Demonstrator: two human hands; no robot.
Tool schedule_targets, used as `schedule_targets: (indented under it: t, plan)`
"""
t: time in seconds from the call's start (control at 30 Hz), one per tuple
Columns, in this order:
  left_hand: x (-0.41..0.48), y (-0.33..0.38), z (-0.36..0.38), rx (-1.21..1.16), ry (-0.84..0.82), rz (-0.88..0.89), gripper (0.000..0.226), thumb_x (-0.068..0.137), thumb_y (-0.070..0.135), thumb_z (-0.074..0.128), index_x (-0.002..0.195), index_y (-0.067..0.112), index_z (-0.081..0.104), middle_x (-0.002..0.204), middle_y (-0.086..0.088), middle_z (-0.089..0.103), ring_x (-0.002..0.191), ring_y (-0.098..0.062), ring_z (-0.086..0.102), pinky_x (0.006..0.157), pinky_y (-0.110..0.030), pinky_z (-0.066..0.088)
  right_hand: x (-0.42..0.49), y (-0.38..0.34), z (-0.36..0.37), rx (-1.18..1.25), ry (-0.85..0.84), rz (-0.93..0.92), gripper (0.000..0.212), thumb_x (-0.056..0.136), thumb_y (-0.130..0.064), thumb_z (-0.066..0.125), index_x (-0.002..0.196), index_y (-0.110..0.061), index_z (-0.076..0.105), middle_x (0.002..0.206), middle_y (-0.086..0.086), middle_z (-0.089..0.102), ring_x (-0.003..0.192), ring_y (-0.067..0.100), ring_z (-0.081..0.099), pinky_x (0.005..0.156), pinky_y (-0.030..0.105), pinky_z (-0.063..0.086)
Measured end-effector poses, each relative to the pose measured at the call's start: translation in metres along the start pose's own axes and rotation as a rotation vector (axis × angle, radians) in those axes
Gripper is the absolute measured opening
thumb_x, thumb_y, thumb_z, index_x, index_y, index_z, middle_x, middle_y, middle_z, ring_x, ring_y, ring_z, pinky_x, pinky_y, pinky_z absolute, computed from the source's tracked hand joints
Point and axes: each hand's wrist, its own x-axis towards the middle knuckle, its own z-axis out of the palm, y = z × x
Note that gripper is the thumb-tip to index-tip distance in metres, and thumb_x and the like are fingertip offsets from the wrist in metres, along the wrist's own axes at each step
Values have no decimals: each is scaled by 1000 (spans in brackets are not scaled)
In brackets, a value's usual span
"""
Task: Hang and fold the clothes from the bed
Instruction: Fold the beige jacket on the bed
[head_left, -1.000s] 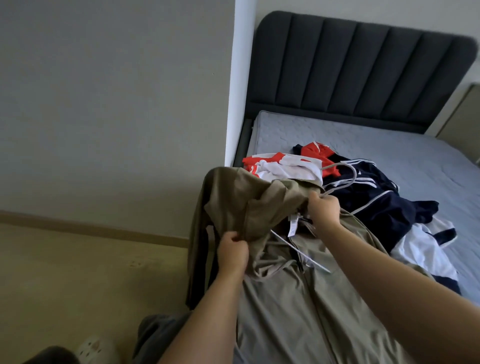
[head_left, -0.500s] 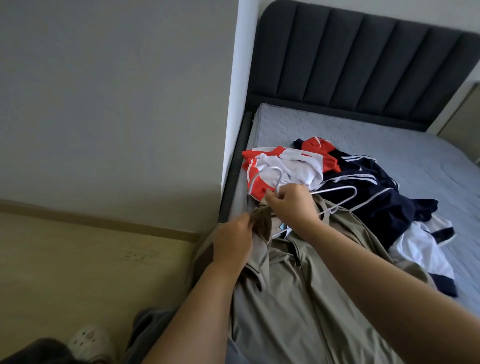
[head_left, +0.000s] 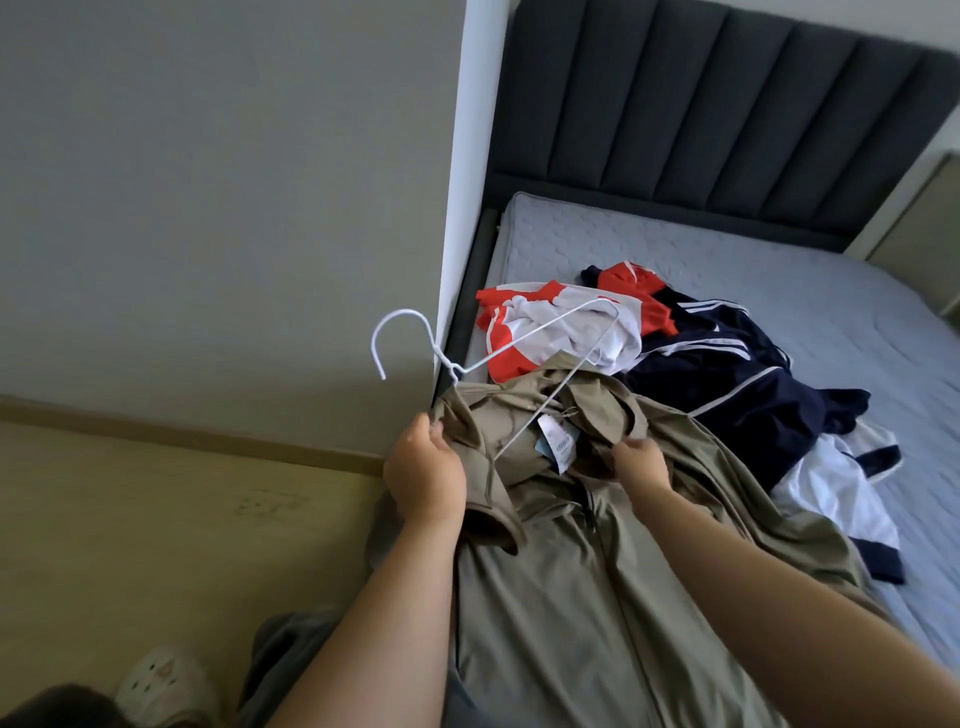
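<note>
A red-and-white top (head_left: 545, 322) and navy jacket (head_left: 727, 384) crowd the bed (head_left: 727, 270) beyond. The khaki jacket (head_left: 571, 597) lies lengthwise on the bed edge, collar far. The left hand (head_left: 423, 467) grips its collar and the right hand (head_left: 639, 462) seemingly pinches the fabric. The hanger (head_left: 540, 331) sits half inside the collar, hook pointing left.

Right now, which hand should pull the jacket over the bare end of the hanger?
Right. The right hand holds the tan jacket by the collar, nearest the bare end of the white hanger, while the left hand steadies the other shoulder.

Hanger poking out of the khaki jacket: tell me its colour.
The hanger is white, clearest in the head view against the grey wall.
</note>
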Motion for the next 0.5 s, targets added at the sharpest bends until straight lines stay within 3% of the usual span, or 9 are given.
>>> schedule_targets:
  t: [0.07,0.1,0.13,0.2,0.27,0.33,0.4,0.43,0.5]
  plan:
    - [3,0,1,-41,31,-27,22,97,15,45,80,4,53,92,-23,64,85,-42,56,71,-42,41,15,18,1,82,-70,129,15,87,-5,47,74,-12,50,80,12,52,73,24,51,66,33,40]
    - [4,0,2,-63,44,-37,22,97,14,45,79,5,52,91,-24,63,85,-43,56,72,-43,41,18,23,2,83,-65,162,5,86,-5,51,83,-8,53,88,17,55,76,27,55,67,35,44]
    - [5,1,2,-82,53,-45,22,97,14,46,77,7,49,90,-25,63,85,-44,56,72,-44,41,23,26,5,69,-45,195,17,85,-6,58,101,-5,53,102,21,57,86,31,58,73,37,48]
    - [6,2,2,-105,62,-54,22,97,12,46,74,10,44,90,-26,62,85,-45,54,71,-44,39,30,26,6,-17,34,252,62,80,-13,70,131,-2,37,127,20,49,113,36,53,92,41,48]
    - [6,3,3,-116,56,-55,21,97,10,46,75,9,44,92,-28,62,86,-45,54,71,-44,38,37,22,7,-21,72,323,78,78,-25,76,137,1,31,131,17,48,118,33,51,95,40,45]
    - [6,3,5,-131,45,-48,19,96,7,45,77,5,47,93,-28,61,86,-45,54,68,-42,34,44,20,8,165,-31,403,58,81,-30,75,124,-1,47,106,14,59,91,26,59,76,34,48]
    - [6,3,7,-149,44,-32,20,95,5,46,76,4,48,92,-29,61,85,-44,53,65,-38,28,46,19,9,300,-108,471,27,85,-31,72,92,-10,56,75,5,53,62,17,46,57,28,36]
    - [5,3,7,-157,44,-25,21,95,5,46,75,6,45,90,-29,61,84,-44,53,64,-37,26,49,21,8,297,-131,482,25,86,-31,70,80,-13,53,69,2,44,58,14,37,55,26,31]
    - [5,3,8,-163,32,-17,22,96,5,46,74,10,42,89,-29,61,84,-44,53,65,-37,28,52,22,7,277,-163,496,26,89,-26,67,74,-16,48,70,1,37,59,13,33,61,26,32]
